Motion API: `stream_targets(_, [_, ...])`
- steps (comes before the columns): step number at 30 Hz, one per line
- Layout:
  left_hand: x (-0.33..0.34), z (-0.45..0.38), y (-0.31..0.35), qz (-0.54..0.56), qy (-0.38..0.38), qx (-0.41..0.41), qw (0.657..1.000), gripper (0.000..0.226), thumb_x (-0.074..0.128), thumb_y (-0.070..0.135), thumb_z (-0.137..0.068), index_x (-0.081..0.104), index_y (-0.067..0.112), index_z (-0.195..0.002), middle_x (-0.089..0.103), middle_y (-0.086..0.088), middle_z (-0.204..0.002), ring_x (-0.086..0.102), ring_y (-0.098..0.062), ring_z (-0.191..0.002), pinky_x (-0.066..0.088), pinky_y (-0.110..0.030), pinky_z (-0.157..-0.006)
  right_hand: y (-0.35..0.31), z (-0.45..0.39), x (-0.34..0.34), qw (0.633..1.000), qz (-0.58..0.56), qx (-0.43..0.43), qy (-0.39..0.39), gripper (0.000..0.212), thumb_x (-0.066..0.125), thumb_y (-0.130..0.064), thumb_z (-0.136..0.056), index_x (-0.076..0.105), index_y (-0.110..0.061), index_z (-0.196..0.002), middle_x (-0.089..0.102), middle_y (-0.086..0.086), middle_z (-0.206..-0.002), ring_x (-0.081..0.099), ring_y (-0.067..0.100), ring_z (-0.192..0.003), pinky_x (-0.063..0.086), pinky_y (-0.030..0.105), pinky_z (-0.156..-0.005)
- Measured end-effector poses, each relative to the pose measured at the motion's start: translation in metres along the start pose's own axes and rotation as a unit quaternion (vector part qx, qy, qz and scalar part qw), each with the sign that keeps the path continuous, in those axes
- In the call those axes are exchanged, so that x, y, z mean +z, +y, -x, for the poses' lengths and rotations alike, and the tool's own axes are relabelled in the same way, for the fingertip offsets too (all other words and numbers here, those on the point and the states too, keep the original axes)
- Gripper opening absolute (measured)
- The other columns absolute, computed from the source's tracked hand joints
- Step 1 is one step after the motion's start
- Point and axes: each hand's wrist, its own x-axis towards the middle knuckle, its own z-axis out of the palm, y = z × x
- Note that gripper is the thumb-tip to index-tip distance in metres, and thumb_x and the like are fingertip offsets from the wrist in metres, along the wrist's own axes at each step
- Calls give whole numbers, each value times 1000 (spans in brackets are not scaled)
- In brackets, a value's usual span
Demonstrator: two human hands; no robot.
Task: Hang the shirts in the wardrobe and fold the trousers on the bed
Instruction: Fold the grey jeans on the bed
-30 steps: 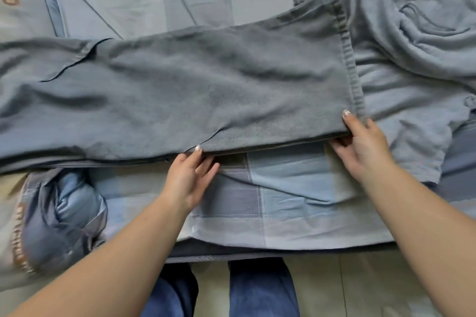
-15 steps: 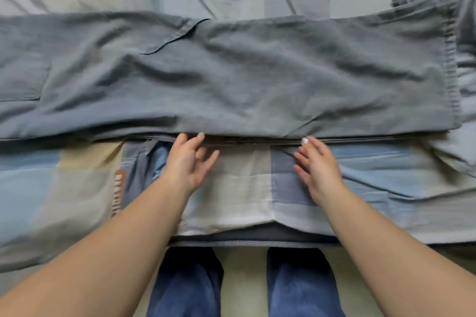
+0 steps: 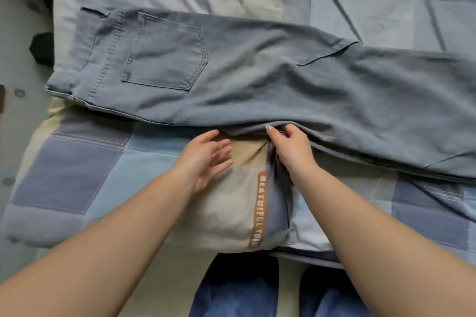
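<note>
Grey-blue trousers (image 3: pixel 257 80) lie flat across the bed, folded lengthwise, waistband and back pocket at the left, legs running off the right edge. My right hand (image 3: pixel 289 147) pinches the near edge of the trousers at about the middle, fingers curled on the cloth. My left hand (image 3: pixel 206 159) hovers just left of it above the bedcover, fingers spread and relaxed, holding nothing. No shirts or wardrobe are in view.
The bed carries a blue, grey and beige checked cover (image 3: pixel 77 175) with an orange lettered stripe (image 3: pixel 260 208). The bed's near edge is at my legs (image 3: pixel 237 288). Grey floor (image 3: pixel 20 33) with a dark object lies beyond the bed's left side.
The view has swung left, bringing the waistband and pocket into sight. My right hand slid left along the trousers' near edge and now pinches it; my left hand lifted off the edge.
</note>
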Motion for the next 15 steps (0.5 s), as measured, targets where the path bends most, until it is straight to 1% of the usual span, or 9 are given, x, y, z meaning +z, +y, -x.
stream_targets(1, [-11,-6,5,12,16,4,1000,38,48,2,-97,47,17,-132,64,-5,-101,63,-16,-91,53,-34,-70,-6,-2,7,999,46,-7,-10,25,62,-36,-88,59,-12,-81,63,4,-75,51,16,-60,41,29,-58])
stream_targets(2, [-22,-11,10,26,30,11,999,31,50,6,-97,50,15,-127,63,-4,-101,63,-18,-95,53,-34,-70,-12,-3,15,998,34,13,-42,24,63,-36,-88,58,-14,-84,65,4,-76,48,14,-53,38,25,-50])
stream_targets(4, [-39,-22,20,59,47,24,997,22,54,15,-97,52,15,-118,61,-5,-110,59,-21,-108,51,-36,-74,-20,-2,36,981,-95,115,-128,20,62,-33,-90,50,-17,-86,70,2,-77,39,7,-40,28,16,-36])
stream_targets(6, [-51,-31,30,95,55,32,993,29,56,20,-96,51,15,-123,58,-6,-123,56,-20,-111,51,-36,-75,-27,3,54,942,-224,187,-167,15,60,-27,-92,50,-16,-89,72,1,-84,44,2,-38,29,11,-33])
stream_targets(8, [-62,-40,39,115,57,35,991,18,56,23,-96,56,17,-113,61,-3,-119,56,-18,-109,51,-35,-77,-29,6,67,921,-283,205,-173,13,58,-26,-94,55,-13,-91,71,0,-91,55,0,-45,35,9,-35])
stream_targets(10, [-72,-47,49,145,70,45,986,5,54,19,-97,56,18,-101,64,0,-105,58,-16,-103,48,-36,-85,-26,13,70,933,-262,188,-162,17,59,-29,-93,61,-12,-89,71,-1,-88,59,0,-53,41,11,-41])
stream_targets(12, [-83,-51,58,179,101,76,976,7,54,12,-96,56,15,-102,65,-1,-95,63,-15,-92,51,-38,-89,-13,30,64,953,-205,162,-156,18,62,-31,-90,66,-14,-86,69,-1,-81,57,3,-53,45,15,-45])
stream_targets(14, [-93,-52,63,204,130,113,964,7,57,8,-94,55,13,-99,67,-5,-97,66,-16,-89,55,-40,-85,4,49,56,958,-194,154,-148,13,63,-27,-89,67,-15,-90,69,0,-83,61,5,-58,49,19,-48])
stream_targets(15, [-97,-52,63,211,146,125,958,7,58,9,-94,54,13,-97,66,-6,-102,67,-17,-92,56,-41,-82,10,56,53,957,-209,147,-140,13,62,-25,-90,67,-14,-95,70,1,-89,65,7,-66,53,22,-52])
